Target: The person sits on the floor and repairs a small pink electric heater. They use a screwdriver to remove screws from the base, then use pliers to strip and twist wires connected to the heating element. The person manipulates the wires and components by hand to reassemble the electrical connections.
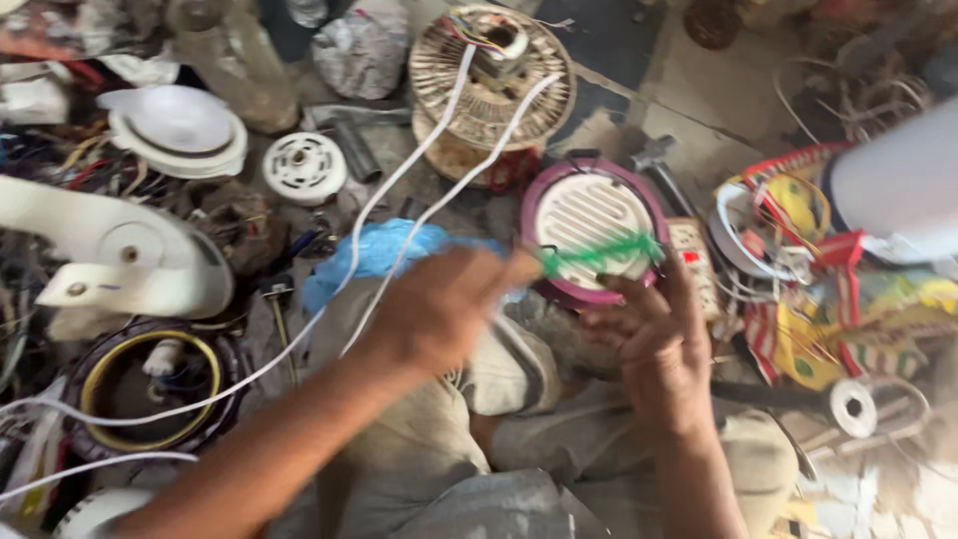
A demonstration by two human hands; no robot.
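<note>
My left hand [444, 304] is closed on one end of a green strip of tape or cord [599, 255], stretched sideways and blurred. My right hand [659, 334] holds the other end, fingers pinched near the lower rim of a round purple-rimmed unit with a white slotted face [589, 215]. The strip runs across the front of that unit. Both hands hover above my lap, in grey-beige trousers [499, 439].
Two white wires [429, 160] run from a bare wound motor [491, 65] past my left forearm. A blue plastic bag [384, 250], white fan parts [175, 125], a ring-shaped coil housing [150, 389] and colourful packets [818, 299] crowd the floor.
</note>
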